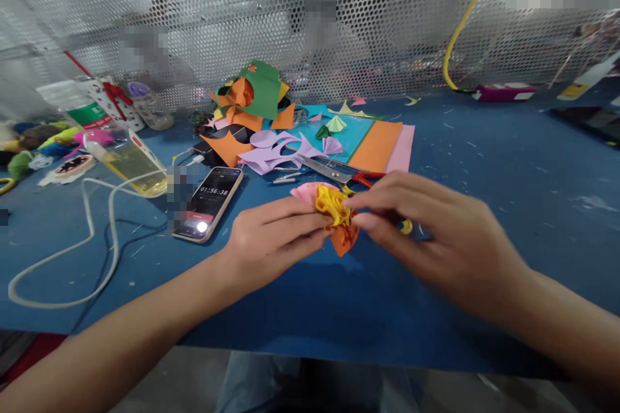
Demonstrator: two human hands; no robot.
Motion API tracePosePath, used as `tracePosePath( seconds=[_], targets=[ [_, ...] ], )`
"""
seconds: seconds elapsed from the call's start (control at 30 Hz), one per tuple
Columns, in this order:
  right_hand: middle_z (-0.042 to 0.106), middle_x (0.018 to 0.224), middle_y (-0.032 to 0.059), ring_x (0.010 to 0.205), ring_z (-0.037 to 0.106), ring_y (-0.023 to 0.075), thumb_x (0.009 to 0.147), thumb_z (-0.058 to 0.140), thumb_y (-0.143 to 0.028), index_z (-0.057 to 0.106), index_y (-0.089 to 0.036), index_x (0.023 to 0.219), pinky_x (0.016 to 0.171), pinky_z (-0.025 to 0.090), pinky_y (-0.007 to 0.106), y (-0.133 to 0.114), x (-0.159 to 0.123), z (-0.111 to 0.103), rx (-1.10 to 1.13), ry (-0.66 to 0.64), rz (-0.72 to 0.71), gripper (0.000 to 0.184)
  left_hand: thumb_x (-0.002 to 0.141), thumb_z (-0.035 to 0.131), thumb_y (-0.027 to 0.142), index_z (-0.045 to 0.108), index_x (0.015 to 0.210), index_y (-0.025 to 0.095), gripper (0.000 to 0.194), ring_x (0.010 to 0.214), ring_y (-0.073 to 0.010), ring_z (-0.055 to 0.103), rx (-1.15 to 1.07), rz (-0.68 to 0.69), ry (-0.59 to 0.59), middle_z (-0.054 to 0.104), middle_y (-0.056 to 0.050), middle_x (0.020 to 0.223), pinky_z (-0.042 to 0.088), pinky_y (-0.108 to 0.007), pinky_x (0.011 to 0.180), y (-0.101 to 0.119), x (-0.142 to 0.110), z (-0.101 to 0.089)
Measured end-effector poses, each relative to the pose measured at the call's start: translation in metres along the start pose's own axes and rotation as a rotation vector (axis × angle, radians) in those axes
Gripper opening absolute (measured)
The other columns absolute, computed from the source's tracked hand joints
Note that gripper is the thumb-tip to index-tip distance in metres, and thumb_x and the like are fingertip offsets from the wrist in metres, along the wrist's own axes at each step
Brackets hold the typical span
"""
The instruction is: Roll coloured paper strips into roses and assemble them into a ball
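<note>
Above the near part of the blue table, my left hand (276, 239) is closed on a paper flower (335, 206). The flower has a curled yellow middle, with pink folded paper on its left and orange paper below. My right hand (431, 232) reaches in from the right, thumb and forefinger pinched at the flower's right edge. The fingertips partly cover that edge. Just behind the hands lie scissors (334, 173) with red handles. A small yellow curl of paper (405, 226) shows under my right hand.
Behind lie purple paper scraps (276, 151), a green cut sheet (264, 87) and stacked orange sheets (378, 146). To the left are a phone (210, 203), a looped white cable (113, 251) and a container of yellowish liquid (128, 164). A perforated metal screen (387, 19) stands along the back.
</note>
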State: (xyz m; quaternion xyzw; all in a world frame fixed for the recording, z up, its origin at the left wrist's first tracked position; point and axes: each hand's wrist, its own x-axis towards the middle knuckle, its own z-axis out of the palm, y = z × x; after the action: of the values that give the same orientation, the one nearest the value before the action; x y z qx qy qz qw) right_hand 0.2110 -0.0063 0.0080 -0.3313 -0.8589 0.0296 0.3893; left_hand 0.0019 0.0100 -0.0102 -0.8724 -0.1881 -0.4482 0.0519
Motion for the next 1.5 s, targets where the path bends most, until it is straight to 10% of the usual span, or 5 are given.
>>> tracePosePath(
  seconds=[0.13,0.43,1.07,1.5],
  targets=[
    [0.066,0.095,0.0040,0.082,0.063,0.0172,0.090,0.048,-0.028,0.060,-0.024,0.106,0.067,0.054,0.030,0.008,0.001,-0.006,0.207,0.101,0.266,0.020,0.077,0.067,0.009,0.066,0.087,0.016,0.012,0.071,-0.0096,0.068,0.024,0.019,0.087,0.071,-0.002,0.080,0.058,-0.016,0.068,0.001,0.004,-0.007],
    [0.045,0.141,0.0069,0.124,0.048,0.0207,0.085,0.050,-0.024,0.047,-0.026,0.130,0.085,0.055,0.034,0.015,0.003,0.009,0.960,-0.192,0.529,0.045,0.073,0.070,0.008,0.067,0.099,0.016,0.027,0.074,-0.0106,0.065,-0.147,-0.116,0.162,0.070,-0.005,0.088,0.056,-0.016,0.060,-0.006,-0.002,-0.002],
    [0.040,0.140,0.0092,0.096,0.059,0.0179,0.071,0.072,-0.027,0.042,-0.030,0.133,0.080,0.057,0.037,0.023,-0.004,0.014,0.594,-0.074,0.377,0.069,0.080,0.066,0.021,0.069,0.092,0.015,0.013,0.062,-0.0122,0.070,-0.655,-0.657,0.167,0.073,-0.003,0.073,0.059,-0.017,0.051,-0.012,-0.003,0.008],
    [0.042,0.136,0.0050,0.119,0.050,0.0209,0.080,0.058,-0.010,0.047,-0.032,0.127,0.081,0.057,0.030,0.031,-0.007,0.024,0.364,0.016,0.131,0.054,0.078,0.065,0.005,0.067,0.095,0.012,0.018,0.085,-0.0132,0.067,-0.150,-0.007,0.098,0.071,-0.009,0.090,0.057,-0.021,0.077,-0.008,0.001,-0.005]
  ],
)
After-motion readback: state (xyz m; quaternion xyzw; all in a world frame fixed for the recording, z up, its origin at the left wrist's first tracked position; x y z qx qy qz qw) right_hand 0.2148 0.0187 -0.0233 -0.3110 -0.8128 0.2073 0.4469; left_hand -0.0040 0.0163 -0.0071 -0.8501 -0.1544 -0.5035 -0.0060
